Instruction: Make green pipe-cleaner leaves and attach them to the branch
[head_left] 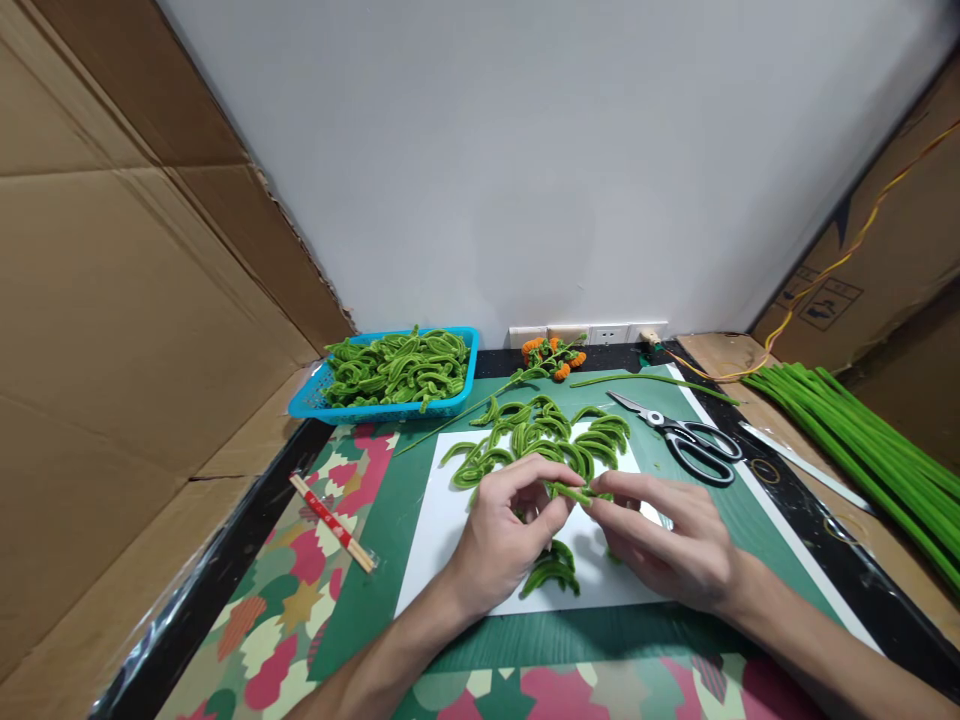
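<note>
Between the fingertips of both hands is a short green pipe cleaner piece (571, 494), held above a white sheet of paper (429, 540). My left hand (511, 525) pinches its left part with thumb and forefinger. At its other end my right hand (667, 535) pinches too, the remaining fingers curled underneath. Behind the hands, many bent green pipe cleaner pieces (536, 435) lie spread on the paper. A small curved green bunch (553, 570) rests on the paper below my left hand. The palms hide part of the paper.
A blue basket (382, 412) of green pieces stands back left. An orange-tipped green stem (517, 378) lies behind. Black-handled scissors (686, 438) are on the right, near a bundle of long green pipe cleaners (862, 450). Wrapped chopsticks (332, 521) lie left. Cardboard (150, 300) walls the left side.
</note>
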